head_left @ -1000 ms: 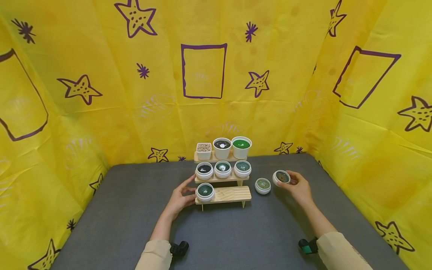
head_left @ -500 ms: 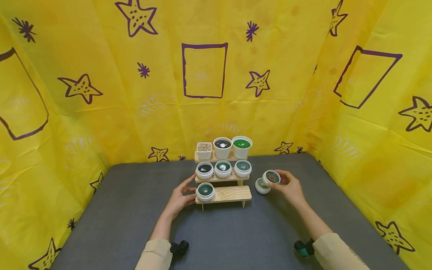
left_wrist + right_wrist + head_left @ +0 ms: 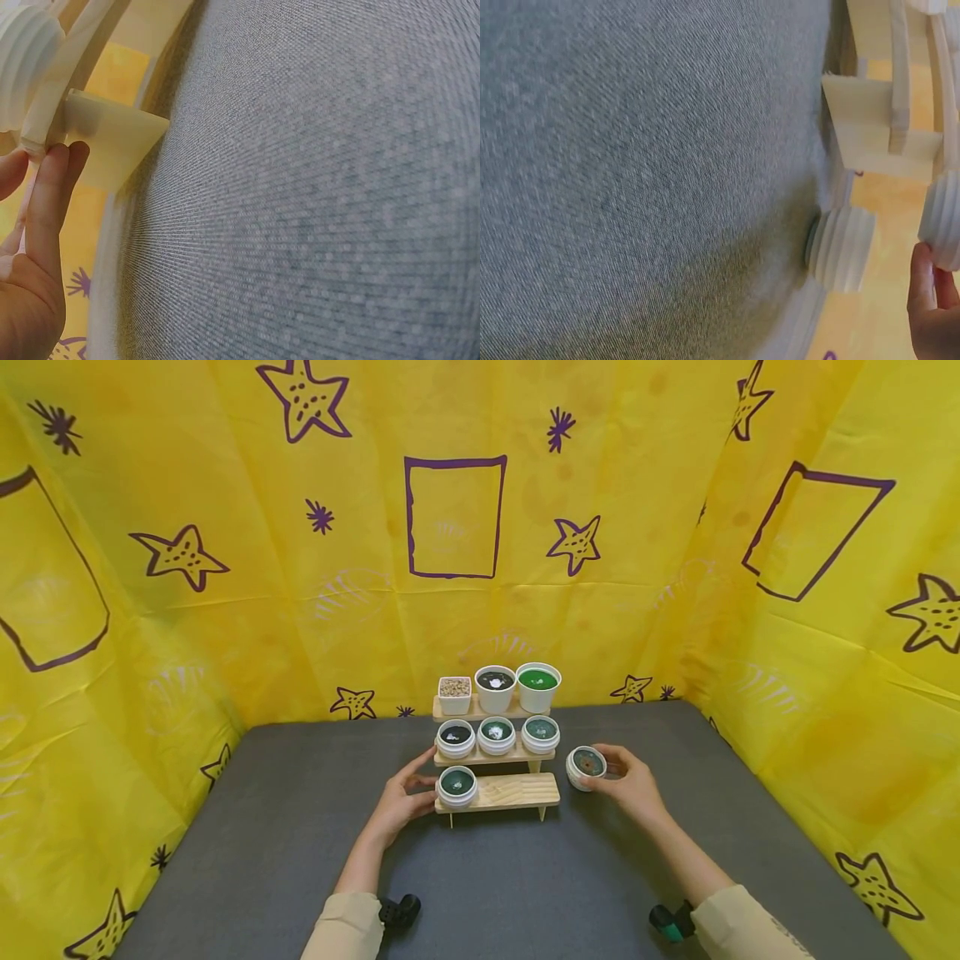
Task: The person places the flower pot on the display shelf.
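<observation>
In the head view my right hand (image 3: 630, 783) grips a small white ribbed pot (image 3: 586, 763), with a dark green top marked by a brown spot. It hides a second pot behind it. The right wrist view shows this second white pot (image 3: 841, 247) standing on the table, apart from the held pot (image 3: 941, 221). My left hand (image 3: 402, 806) pinches the left end of a three-step wooden stand (image 3: 517, 791) between thumb and fingers, as the left wrist view shows. Beside those fingers, a pot with a dark green top (image 3: 457, 786) sits on the lowest step.
On the middle step stand a black-topped pot (image 3: 454, 737) and two teal ones. A square cup of grainy bits (image 3: 454, 695), a dark-topped cup (image 3: 495, 688) and a green-topped cup (image 3: 537, 685) line the top step. Yellow patterned cloth (image 3: 450, 635) surrounds the grey table (image 3: 517, 893).
My right hand has carried the pot leftward and slightly nearer, in front of the second pot, which it now covers in the head view. My left hand stays at the stand.
</observation>
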Demonstrator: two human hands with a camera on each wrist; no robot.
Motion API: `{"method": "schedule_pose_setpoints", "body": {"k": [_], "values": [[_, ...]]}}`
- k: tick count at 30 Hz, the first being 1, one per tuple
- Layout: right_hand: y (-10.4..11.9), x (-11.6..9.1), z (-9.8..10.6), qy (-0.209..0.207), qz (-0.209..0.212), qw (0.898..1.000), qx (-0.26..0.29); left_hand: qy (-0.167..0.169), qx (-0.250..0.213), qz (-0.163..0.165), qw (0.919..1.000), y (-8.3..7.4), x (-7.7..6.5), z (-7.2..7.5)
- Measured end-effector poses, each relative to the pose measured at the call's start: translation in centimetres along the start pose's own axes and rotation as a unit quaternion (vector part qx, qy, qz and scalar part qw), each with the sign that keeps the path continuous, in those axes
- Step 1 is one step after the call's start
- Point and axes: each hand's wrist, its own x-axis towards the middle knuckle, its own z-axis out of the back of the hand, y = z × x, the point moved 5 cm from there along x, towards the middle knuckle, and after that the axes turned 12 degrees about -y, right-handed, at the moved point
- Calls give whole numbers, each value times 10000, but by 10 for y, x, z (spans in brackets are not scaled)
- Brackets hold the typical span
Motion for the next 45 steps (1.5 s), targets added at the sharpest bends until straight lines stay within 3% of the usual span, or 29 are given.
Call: {"method": "schedule_pose_setpoints", "body": {"k": [22, 34, 45], "values": [[9, -20, -44, 499, 198, 9982, 272, 7, -25, 16, 10000, 1, 1, -1], [47, -41, -76, 1188, 500, 9882, 827, 37, -128, -18, 9999, -1, -1, -1], [53, -39, -98, 1120, 499, 9882, 916, 68, -115, -39, 9999, -1, -1, -1]]}}
